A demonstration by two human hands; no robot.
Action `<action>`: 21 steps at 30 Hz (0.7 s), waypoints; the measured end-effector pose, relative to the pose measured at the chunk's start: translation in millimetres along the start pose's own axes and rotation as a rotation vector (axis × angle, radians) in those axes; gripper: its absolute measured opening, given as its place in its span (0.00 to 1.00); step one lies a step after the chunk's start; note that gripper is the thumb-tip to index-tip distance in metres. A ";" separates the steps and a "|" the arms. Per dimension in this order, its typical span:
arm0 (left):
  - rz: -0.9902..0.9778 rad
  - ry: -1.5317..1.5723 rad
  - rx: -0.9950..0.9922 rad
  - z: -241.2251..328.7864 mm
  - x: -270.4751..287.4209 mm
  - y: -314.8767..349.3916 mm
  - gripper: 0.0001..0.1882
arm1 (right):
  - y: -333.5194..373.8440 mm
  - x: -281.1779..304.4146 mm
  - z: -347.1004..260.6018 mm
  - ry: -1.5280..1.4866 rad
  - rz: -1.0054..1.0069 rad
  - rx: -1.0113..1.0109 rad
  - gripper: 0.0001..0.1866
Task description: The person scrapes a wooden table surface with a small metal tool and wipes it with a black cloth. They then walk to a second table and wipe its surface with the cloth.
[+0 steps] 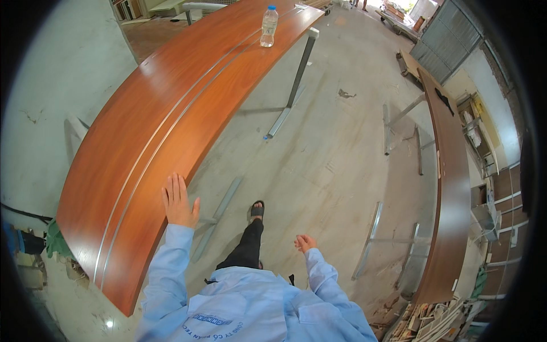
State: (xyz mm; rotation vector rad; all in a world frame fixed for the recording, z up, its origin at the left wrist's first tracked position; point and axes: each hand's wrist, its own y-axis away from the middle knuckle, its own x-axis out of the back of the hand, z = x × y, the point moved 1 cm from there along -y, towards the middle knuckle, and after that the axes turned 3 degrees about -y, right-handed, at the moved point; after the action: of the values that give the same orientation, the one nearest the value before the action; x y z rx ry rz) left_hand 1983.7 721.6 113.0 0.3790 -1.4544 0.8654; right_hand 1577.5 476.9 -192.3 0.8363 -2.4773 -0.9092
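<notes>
Head view: left hand lay flat, gripping nothing, on the wood-grain panel, pale stripes already in. Right hand hung half-curled, seemingly empty; remaining work didn't show.

You have one long, shiny, orange-brown wooden board. On it you can count two thin silver lines and one clear plastic bottle with a blue cap. You have two bare hands: your left hand on the board and your right hand to the right of it. Two long grey metal feet stick out on the board's right side. One black open sandal shows right of the board too. Farther right of it, count one long dark brown board, one small black scrap and one heap of thin wood bits, too jumbled to count.
</notes>
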 end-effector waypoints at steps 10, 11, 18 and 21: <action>-0.082 0.060 -0.078 97.1 -71.4 -207.0 0.52 | -67.9 122.4 -97.9 -0.023 0.261 -0.267 0.13; -0.083 0.080 -0.098 105.6 -76.8 -223.7 0.52 | -66.3 134.9 -89.5 -0.017 0.360 -0.360 0.13; -0.106 0.098 -0.191 170.6 -122.7 -352.4 0.51 | -64.1 158.9 -44.4 -0.292 0.482 -0.537 0.14; -0.083 0.097 -0.208 196.6 -150.0 -404.2 0.49 | -91.4 155.8 -32.2 -0.383 0.473 -0.563 0.13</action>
State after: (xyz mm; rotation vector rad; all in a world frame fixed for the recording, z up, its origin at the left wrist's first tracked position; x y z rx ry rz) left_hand 2147.1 276.9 104.3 0.2360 -1.4135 0.6499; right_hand 1513.4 305.9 -210.0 -0.1172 -2.3382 -1.5659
